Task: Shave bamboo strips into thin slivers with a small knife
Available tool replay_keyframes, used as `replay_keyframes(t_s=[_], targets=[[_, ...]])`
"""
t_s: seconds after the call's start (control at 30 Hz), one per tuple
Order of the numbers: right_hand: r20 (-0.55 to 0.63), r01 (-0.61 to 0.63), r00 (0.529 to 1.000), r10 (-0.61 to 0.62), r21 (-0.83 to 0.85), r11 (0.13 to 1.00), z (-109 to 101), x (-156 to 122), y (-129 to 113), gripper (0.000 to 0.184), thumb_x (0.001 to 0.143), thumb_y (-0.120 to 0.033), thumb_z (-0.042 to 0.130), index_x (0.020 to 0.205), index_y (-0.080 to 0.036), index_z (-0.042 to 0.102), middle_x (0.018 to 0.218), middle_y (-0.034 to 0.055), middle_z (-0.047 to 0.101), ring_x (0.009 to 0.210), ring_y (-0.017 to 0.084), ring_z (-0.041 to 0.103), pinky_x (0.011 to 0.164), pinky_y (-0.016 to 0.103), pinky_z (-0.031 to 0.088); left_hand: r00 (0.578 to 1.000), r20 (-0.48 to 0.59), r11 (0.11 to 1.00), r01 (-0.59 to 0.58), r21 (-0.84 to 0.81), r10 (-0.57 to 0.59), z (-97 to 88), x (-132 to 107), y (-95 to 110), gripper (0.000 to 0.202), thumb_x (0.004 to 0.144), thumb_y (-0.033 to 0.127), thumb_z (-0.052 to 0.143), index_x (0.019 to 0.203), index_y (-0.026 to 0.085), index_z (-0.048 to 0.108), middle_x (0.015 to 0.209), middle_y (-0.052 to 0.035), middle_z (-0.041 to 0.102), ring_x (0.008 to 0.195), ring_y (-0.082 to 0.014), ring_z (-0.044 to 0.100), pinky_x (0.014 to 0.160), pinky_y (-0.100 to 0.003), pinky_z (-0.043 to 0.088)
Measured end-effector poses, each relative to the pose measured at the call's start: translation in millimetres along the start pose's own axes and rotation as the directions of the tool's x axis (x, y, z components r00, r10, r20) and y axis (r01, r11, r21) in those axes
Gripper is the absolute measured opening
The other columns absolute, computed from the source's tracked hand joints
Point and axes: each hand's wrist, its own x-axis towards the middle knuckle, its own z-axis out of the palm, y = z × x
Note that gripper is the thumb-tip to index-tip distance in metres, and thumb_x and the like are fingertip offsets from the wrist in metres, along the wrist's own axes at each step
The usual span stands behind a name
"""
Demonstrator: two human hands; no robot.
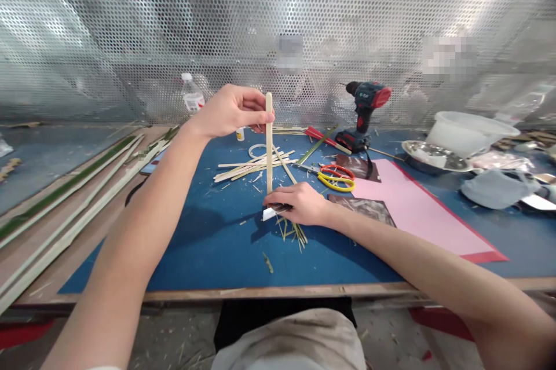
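The left hand (230, 112) pinches a thin bamboo strip (269, 144) near its top, thumb and fingers pressed together, holding it upright. The right hand (299, 205) lies curled around a small white-bladed knife (270, 213) at the strip's lower end, its grip closed on the dark handle.

Just left of the strip, loose bamboo slats (252, 166) lie in a heap on a blue mat (208, 254), and green-skinned bamboo lengths (65, 196) lie on the bench (278, 292) further left. Right of the strip are yellow-and-red scissors (334, 179) and a pink sheet (417, 208). Beyond them, a cordless drill (367, 106) stands before a perforated metal screen (260, 28). A white plastic tub (467, 132) sits well right.
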Motion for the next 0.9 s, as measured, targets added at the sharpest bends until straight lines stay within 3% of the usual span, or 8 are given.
replay_keyframes(t_s=[0.1,0.2,0.27,0.4,0.47,0.67,0.73,0.9], targets=[[0.011,0.015,1.000,-0.014,-0.067,0.998,-0.4,-2.0,-3.0,0.030,0.099,-0.029,0.060,0.129,-0.029,0.067,0.110,0.0001,0.076,0.083,0.012,0.070,0.067,0.025,0.045,1.000,0.028,0.998,-0.005,0.065,0.004,-2.7,-1.2,5.1,0.021,0.085,0.034,0.083,0.094,0.016,0.077,0.086,-0.0053,0.077,0.078,-0.0157,0.074,0.074,-0.027,0.063],[-0.048,0.002,0.999,-0.007,-0.108,0.994,-6.9,-3.6,-9.9,0.063,0.094,-0.054,0.065,0.149,-0.025,0.052,0.111,0.0050,0.070,0.076,0.015,0.064,0.065,0.029,0.046,0.999,0.042,0.995,-0.006,0.102,0.001,-4.9,-3.6,11.0,0.021,0.087,0.035,0.081,0.094,0.016,0.075,0.087,-0.0056,0.077,0.081,-0.0180,0.075,0.077,-0.030,0.062],[-0.133,0.012,0.991,-0.022,-0.070,0.997,-15.3,-3.0,-14.5,0.072,0.096,-0.063,0.059,0.152,-0.020,0.046,0.113,0.0084,0.065,0.079,0.017,0.060,0.069,0.032,0.049,0.999,0.047,0.997,-0.009,0.082,0.005,-5.2,-4.6,13.2,0.021,0.086,0.035,0.082,0.093,0.016,0.075,0.086,-0.0059,0.077,0.080,-0.0183,0.075,0.076,-0.030,0.062],[-0.285,0.045,0.957,-0.052,-0.034,0.998,-36.9,2.3,-16.5,0.038,0.108,-0.038,0.042,0.141,-0.023,0.054,0.116,0.0101,0.060,0.098,0.021,0.060,0.082,0.038,0.052,0.998,0.054,1.000,-0.026,0.012,0.025,-4.3,-4.7,13.6,0.021,0.083,0.033,0.085,0.090,0.016,0.075,0.084,-0.0054,0.078,0.077,-0.0162,0.075,0.071,-0.027,0.062],[-0.342,0.037,0.938,-0.047,-0.038,0.999,-48.2,6.2,-13.6,0.030,0.109,-0.026,0.040,0.134,-0.024,0.057,0.115,0.0092,0.062,0.104,0.021,0.060,0.090,0.041,0.050,0.998,0.057,0.999,-0.032,-0.007,0.032,-3.7,-4.3,13.2,0.021,0.083,0.033,0.085,0.090,0.016,0.075,0.083,-0.0043,0.078,0.076,-0.0155,0.075,0.070,-0.026,0.062],[-0.440,-0.027,0.898,-0.017,-0.095,0.995,-79.6,20.6,-2.2,0.018,0.107,-0.025,0.051,0.118,-0.025,0.066,0.109,0.0061,0.072,0.109,0.024,0.056,0.104,0.048,0.043,0.995,0.093,0.999,-0.040,-0.034,0.043,-2.6,-4.2,14.0,0.020,0.084,0.036,0.084,0.090,0.018,0.075,0.081,-0.0028,0.076,0.072,-0.0136,0.071,0.069,-0.025,0.061],[-0.444,-0.048,0.896,0.027,-0.036,0.998,-86.7,27.9,0.1,0.018,0.107,-0.030,0.053,0.115,-0.024,0.068,0.109,0.0066,0.073,0.106,0.023,0.058,0.100,0.045,0.046,0.996,0.079,0.999,-0.038,-0.025,0.040,-2.4,-4.3,14.6,0.020,0.084,0.036,0.084,0.088,0.018,0.075,0.082,-0.0037,0.076,0.073,-0.0138,0.071,0.069,-0.026,0.061],[-0.379,-0.060,0.911,0.160,0.263,0.963,-91.1,52.3,7.7,0.027,0.110,-0.040,0.049,0.121,-0.020,0.063,0.096,0.0022,0.069,0.070,0.011,0.060,0.064,0.027,0.048,0.998,0.052,1.000,-0.023,0.014,0.023,-3.1,-4.0,13.2,0.023,0.083,0.040,0.084,0.088,0.018,0.077,0.080,-0.0041,0.075,0.072,-0.0137,0.070,0.068,-0.024,0.061]])
